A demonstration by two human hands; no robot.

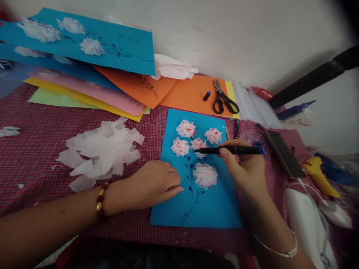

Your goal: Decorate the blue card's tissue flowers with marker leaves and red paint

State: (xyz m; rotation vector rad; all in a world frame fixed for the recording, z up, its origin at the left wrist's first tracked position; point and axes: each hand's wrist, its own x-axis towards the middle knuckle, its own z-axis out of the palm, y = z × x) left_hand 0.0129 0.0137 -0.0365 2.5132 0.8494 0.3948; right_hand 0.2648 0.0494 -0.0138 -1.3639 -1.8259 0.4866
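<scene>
My right hand [246, 168] grips a black marker [232, 150] with a blue end, held almost level. The marker's tip is at a white tissue-paper flower [198, 145] with red specks, in the middle of a blue sheet [218, 205]. More such flowers sit around it, among them a larger flower [205, 175] lower down. Dark blue stems and leaves [190, 175] are drawn below them. My left hand [151, 183] lies over the left edge of the blue sheet, fingers loosely bent and thumb stretched out, holding nothing.
White tissue pieces [103, 149] lie heaped on the checked cloth [153, 130]. Coloured sheets with flowers [126, 48] are stacked behind. Scissors [223, 99] and a marker cap [206, 96] rest on orange paper [187, 93]. To the right are a phone [284, 153] and a yellow glue gun [319, 175].
</scene>
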